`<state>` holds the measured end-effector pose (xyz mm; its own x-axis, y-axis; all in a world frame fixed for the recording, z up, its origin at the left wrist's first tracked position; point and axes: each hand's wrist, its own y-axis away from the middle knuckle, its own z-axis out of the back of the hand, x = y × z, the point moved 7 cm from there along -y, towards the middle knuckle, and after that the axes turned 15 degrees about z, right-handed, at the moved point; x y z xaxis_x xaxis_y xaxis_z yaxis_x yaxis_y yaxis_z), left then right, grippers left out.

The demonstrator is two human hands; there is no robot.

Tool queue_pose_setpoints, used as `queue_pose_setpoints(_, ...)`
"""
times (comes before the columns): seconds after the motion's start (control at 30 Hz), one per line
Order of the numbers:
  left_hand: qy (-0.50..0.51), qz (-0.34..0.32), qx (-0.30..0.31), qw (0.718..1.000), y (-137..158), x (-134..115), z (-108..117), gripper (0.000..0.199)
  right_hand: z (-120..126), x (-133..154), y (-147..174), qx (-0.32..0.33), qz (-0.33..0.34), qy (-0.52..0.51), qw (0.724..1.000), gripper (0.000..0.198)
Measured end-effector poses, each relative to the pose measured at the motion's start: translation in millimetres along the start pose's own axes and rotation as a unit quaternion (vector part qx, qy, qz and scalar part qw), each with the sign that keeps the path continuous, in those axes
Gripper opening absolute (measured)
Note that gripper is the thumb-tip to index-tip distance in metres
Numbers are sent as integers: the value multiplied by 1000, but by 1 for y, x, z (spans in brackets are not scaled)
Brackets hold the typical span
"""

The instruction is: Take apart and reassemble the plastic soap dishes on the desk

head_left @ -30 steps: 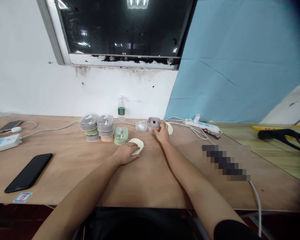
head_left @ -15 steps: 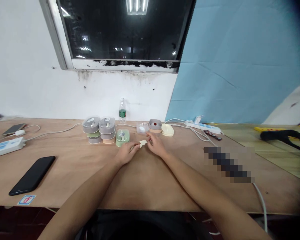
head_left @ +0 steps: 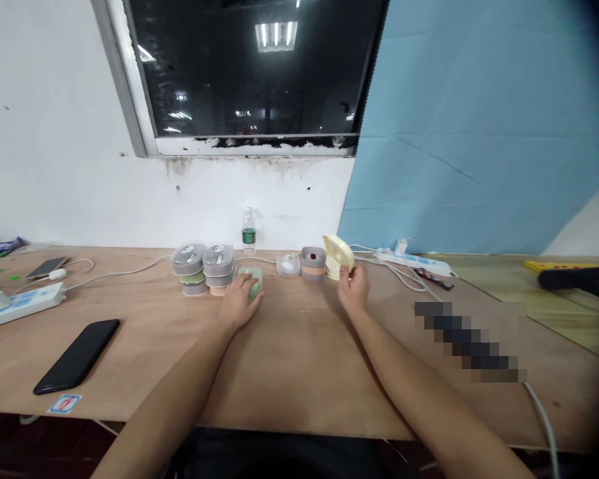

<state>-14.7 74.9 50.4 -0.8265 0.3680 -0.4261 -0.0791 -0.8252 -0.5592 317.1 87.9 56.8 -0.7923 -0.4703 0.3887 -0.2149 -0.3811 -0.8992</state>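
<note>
My left hand lies over a small green lidded container, its fingers apart on the top and its thumb near the front side. It covers much of that container. In my right hand is a round-cornered cream lid-like piece, tilted up on edge. Beneath it, a second cream part rests on the table. Just left of that stands a grey and peach container with a dark red spot inside. Beside it is a clear shallow box.
Two stacks of grey, green and peach containers stand left of my left hand. A plastic bottle is by the wall. A black phone lies at front left. Power strips and cables lie at both sides, a blurred-out dark object at right.
The small pale piece between my hands no longer shows. My left hand has moved left onto the green container. My right hand has moved right and lifted the cream piece on edge.
</note>
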Motion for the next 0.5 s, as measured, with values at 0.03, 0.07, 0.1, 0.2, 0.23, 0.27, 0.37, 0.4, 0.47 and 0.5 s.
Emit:
queue_pose_setpoints(0.03,-25,10,6,1000,-1,4,-4,44,7,-15,-1,-19,-30,15,999,27)
queue_pose_setpoints(0.07,-46,17,13,999,-1,6,-8,47,13,-28,-2,-35,-52,23,998,28)
queue_pose_setpoints(0.1,-63,23,22,998,-1,8,-12,50,17,-41,-2,-47,-72,24,996,28)
queue_pose_setpoints(0.2,-102,34,42,993,1,9,-20,58,17,-76,1,-67,-131,-15,989,38)
queue_pose_setpoints(0.23,-112,39,47,992,2,10,-22,60,13,-85,3,-70,-151,-39,985,43)
queue_pose_setpoints(0.27,-120,44,51,990,2,11,-23,61,8,-93,5,-72,-171,-67,980,47)
queue_pose_setpoints(0.37,-129,55,67,988,3,15,-28,66,-12,-108,11,-79,-222,-147,961,52)
queue_pose_setpoints(0.4,-130,57,70,987,4,16,-29,66,-16,-111,13,-82,-237,-163,954,52)
queue_pose_setpoints(0.47,-130,57,74,987,4,18,-30,67,-21,-113,16,-82,-257,-169,948,52)
queue_pose_setpoints(0.5,-130,57,74,987,3,18,-31,67,-22,-113,16,-79,-258,-162,949,51)
